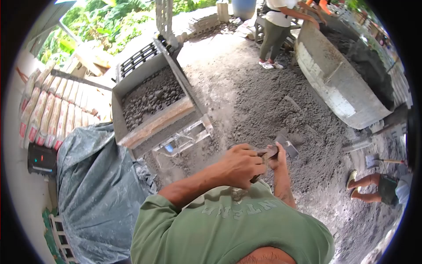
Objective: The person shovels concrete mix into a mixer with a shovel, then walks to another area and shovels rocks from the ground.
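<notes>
My left hand (242,166) is closed round the dark grip of a shovel in front of my chest. Beside it, my right hand (278,157) is wrapped round the brown shaft, lower down. The shovel's grey metal blade (288,145) shows just beyond my right hand, strongly foreshortened. Below the blade lies a broad heap of dark grey sand or mix (281,105). I cannot make out whether the blade touches the heap or carries any of it.
A metal hopper (158,121) holding grey lumps stands ahead left. Stacked bags (48,114) and a grey-green tarp (101,189) are at the left. A large metal trough (325,83) stands right. One person (274,35) leans over it; another person (382,189) stands near a second shovel (372,161).
</notes>
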`<state>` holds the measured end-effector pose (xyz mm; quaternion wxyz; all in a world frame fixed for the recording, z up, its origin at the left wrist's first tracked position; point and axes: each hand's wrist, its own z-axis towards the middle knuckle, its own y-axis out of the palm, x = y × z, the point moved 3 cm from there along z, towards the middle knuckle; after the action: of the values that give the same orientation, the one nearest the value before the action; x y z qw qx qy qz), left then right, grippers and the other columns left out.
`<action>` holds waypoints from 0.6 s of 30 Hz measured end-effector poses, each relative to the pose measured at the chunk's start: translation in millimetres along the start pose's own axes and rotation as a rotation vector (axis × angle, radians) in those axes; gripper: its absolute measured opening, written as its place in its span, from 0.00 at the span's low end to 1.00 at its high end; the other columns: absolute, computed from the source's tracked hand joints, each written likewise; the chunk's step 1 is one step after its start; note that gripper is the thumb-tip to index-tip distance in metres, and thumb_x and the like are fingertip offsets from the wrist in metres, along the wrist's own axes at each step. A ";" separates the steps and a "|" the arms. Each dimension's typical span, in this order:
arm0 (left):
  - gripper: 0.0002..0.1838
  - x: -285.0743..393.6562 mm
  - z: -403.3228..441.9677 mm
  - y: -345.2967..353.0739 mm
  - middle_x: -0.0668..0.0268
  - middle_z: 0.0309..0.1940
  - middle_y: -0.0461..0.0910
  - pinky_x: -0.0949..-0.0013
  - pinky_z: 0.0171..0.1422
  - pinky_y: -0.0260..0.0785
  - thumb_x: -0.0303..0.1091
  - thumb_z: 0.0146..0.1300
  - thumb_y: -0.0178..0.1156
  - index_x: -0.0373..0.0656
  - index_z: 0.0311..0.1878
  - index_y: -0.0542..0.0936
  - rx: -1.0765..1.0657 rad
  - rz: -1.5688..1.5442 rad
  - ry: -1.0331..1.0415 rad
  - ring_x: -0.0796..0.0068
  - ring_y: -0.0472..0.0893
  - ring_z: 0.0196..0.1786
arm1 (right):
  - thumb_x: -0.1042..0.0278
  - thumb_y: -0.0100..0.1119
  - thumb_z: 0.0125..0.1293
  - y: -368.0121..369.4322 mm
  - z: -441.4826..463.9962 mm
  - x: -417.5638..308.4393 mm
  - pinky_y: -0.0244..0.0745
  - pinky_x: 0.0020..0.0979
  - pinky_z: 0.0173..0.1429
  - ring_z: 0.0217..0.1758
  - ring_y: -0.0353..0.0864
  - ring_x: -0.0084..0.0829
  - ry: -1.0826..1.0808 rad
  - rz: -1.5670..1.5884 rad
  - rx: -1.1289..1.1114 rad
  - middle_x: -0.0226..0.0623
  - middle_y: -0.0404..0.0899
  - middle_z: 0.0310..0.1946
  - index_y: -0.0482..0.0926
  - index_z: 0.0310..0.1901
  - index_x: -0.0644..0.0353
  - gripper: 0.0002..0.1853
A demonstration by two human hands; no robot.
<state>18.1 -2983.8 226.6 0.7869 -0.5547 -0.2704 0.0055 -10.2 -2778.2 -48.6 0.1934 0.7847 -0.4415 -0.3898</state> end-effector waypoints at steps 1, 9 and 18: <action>0.12 1.2 3.5 -15.0 0.69 0.25 0.75 0.66 0.45 0.66 0.35 0.34 0.60 0.49 0.28 0.76 0.000 0.006 0.043 0.68 0.76 0.32 | 0.58 0.54 0.61 12.8 1.0 1.8 0.75 0.36 0.41 0.33 0.79 0.35 0.036 0.022 -0.048 0.38 0.78 0.26 0.75 0.30 0.62 0.13; 0.20 -13.2 4.0 -48.4 0.66 0.29 0.78 0.65 0.40 0.70 0.33 0.34 0.65 0.46 0.37 0.76 0.141 0.088 -0.212 0.66 0.79 0.36 | 0.58 0.57 0.60 71.3 54.9 45.0 0.77 0.37 0.39 0.31 0.79 0.33 0.281 -0.100 -0.211 0.35 0.77 0.27 0.74 0.33 0.57 0.11; 0.17 -40.2 -12.1 -134.4 0.69 0.25 0.77 0.70 0.32 0.68 0.38 0.33 0.60 0.46 0.31 0.78 0.334 0.200 0.036 0.70 0.77 0.27 | 0.55 0.58 0.60 146.6 20.4 43.2 0.76 0.22 0.23 0.28 0.79 0.25 0.197 0.040 -0.223 0.29 0.78 0.26 0.75 0.33 0.55 0.12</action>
<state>-50.1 -3058.4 324.6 0.8682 -0.4405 -0.1952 0.1186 -92.4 -2892.3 14.7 0.3295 0.7838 -0.3899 -0.3536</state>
